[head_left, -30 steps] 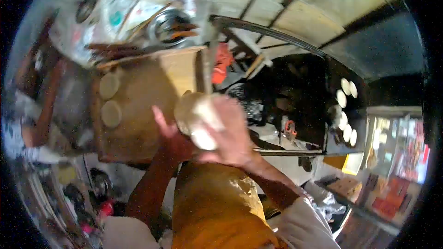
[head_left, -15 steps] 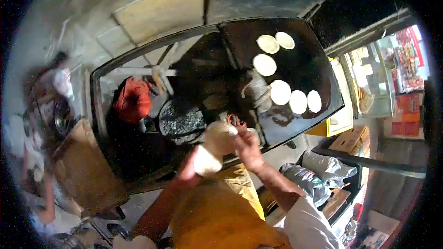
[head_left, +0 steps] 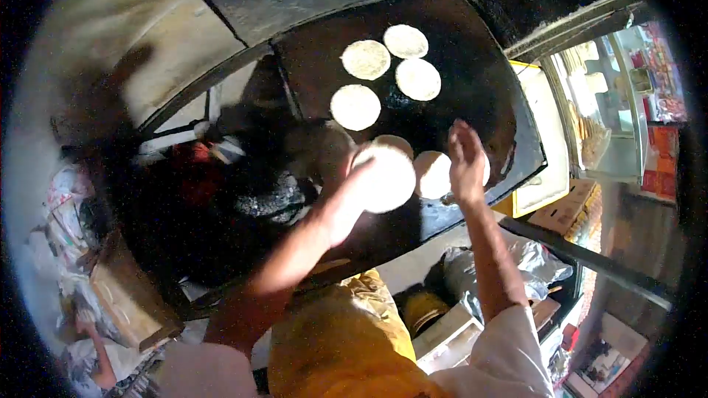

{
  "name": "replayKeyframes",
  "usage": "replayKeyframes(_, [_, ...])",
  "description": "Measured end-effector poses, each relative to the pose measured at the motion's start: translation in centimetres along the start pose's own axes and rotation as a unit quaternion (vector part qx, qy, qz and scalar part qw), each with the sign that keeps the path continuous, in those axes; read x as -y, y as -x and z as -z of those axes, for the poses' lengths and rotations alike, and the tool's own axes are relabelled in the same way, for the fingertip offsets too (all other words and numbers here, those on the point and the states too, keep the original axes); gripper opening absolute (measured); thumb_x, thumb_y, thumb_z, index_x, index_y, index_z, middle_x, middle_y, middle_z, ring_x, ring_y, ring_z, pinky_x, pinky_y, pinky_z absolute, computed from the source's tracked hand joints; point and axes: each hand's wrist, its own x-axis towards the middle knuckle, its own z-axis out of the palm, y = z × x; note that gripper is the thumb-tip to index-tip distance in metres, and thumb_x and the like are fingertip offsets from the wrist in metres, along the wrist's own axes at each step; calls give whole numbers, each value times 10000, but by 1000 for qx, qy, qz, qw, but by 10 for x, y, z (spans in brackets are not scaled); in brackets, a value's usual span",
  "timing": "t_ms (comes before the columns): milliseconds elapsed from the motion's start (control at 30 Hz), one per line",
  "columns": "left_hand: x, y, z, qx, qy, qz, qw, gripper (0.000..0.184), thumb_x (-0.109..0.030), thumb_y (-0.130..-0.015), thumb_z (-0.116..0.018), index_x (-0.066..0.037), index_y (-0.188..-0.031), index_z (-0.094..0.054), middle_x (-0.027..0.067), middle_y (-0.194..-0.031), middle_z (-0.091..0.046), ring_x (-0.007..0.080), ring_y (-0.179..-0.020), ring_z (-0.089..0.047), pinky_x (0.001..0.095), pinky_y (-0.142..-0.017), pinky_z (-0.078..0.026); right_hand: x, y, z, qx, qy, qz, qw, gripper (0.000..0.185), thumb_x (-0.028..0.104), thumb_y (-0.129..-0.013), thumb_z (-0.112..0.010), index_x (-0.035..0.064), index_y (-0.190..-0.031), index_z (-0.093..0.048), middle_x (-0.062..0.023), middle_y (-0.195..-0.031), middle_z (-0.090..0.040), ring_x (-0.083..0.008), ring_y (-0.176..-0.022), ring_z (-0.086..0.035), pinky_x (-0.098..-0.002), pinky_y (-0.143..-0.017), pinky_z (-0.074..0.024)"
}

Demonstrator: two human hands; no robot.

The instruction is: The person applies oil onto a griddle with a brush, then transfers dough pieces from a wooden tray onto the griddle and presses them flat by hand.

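My left hand [head_left: 338, 214] holds a pale, round flatbread [head_left: 387, 183] by its left side, tilted just above the near edge of the dark griddle [head_left: 472, 51]. My right hand [head_left: 467, 166] is over the griddle's right part with fingers stretched out and nothing in it. Beside it lies a flatbread [head_left: 432, 175], and another shows partly behind its edge. Several more flatbreads lie on the far and left part, among them one [head_left: 355, 107] near the left rim. One flatbread is mostly covered by the held one.
Left of the griddle is a dark opening with ashy coals [head_left: 273, 199]. A cardboard box [head_left: 125, 295] stands at the lower left, near another person's arm [head_left: 99, 357]. Silver plastic bags [head_left: 542, 262] lie below right. A glass case [head_left: 605, 103] stands at the right.
Both hands have moved from the griddle's near left side to over the griddle, and apart. The right hand has left the dough rounds. One more flatbread lies in the far group. The view has shifted.
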Motion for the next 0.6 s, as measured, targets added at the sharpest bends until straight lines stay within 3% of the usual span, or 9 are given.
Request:
replayKeyframes(33, [-1,-24,-6,58,6,-18,998,620,-376,-1011,-612,-174,-1537,-352,86,-1484,-502,267,-1368,-493,473,-1127,-426,-6,18,-1,-16,20,6,1000,460,205,-1064,-574,-80,-1418,-504,-213,-1363,-627,-277,-1251,-608,-378,-1063,-476])
replayKeyframes(67, [-6,-41,-17,1,-10,10,1000,657,-317,-1017,-621,-145,-1566,-304,105,-1472,-508,260,-1368,-484,469,-1110,-426,-10,35,3,-9,61,0,998,394,204,-1056,-589,-53,-1354,-568,-213,-1322,-646,-299,-1235,-623,-386,-1019,-502])
replayKeyframes(133, [28,-86,10,-50,-283,-117,951,719,-322,-994,-649,-71,-1568,-297,192,-1465,-522,310,-1306,-559,422,-1066,-470,5,61,9,28,79,-47,995,318,191,-1041,-606,-31,-1269,-621,-219,-1251,-658,-333,-1186,-644,-394,-968,-519])
replayKeyframes(200, [21,-62,-7,-10,-445,-270,854,683,-251,-982,-642,-70,-1562,-332,213,-1451,-527,374,-1286,-569,446,-1074,-464,1,76,6,31,99,24,994,289,190,-1019,-630,-30,-1205,-643,-228,-1170,-656,-381,-1132,-649,-424,-947,-521])
replayKeyframes(267, [20,-48,-2,34,-659,-289,694,616,-260,-958,-664,-89,-1509,-449,176,-1425,-538,383,-1336,-508,495,-1123,-405,-10,80,4,34,138,56,988,316,200,-1007,-641,-34,-1219,-636,-234,-1159,-648,-414,-1095,-637,-452,-960,-514])
replayKeyframes(333, [24,-29,-6,37,-770,-292,566,600,-347,-913,-713,-101,-1433,-543,120,-1467,-504,337,-1434,-391,598,-1196,-239,-6,77,0,45,194,110,974,334,214,-994,-660,-30,-1221,-638,-238,-1202,-633,-427,-1116,-619,-478,-985,-501])
replayKeyframes(467, [41,-31,10,21,-836,-247,490,569,-460,-834,-775,-88,-1251,-664,88,-1411,-565,313,-1432,-399,627,-1210,-162,11,39,-11,57,266,201,941,417,261,-953,-708,-10,-1258,-625,-244,-1312,-583,-438,-1209,-557,-513,-1049,-449])
replayKeyframes(533, [37,-34,13,32,-825,-239,511,604,-446,-826,-783,-83,-1288,-648,89,-1390,-581,312,-1429,-406,629,-1209,-160,5,10,-21,50,330,238,912,514,398,-963,-665,29,-1316,-603,-229,-1396,-531,-443,-1298,-482,-571,-1099,-379])
replayKeyframes(600, [29,-36,9,-22,-787,-324,525,631,-427,-832,-782,-79,-1333,-622,92,-1424,-556,318,-1443,-392,627,-1208,-162,10,-10,-31,42,401,270,874,581,504,-991,-577,60,-1365,-592,-194,-1438,-516,-406,-1361,-437,-609,-1146,-310])
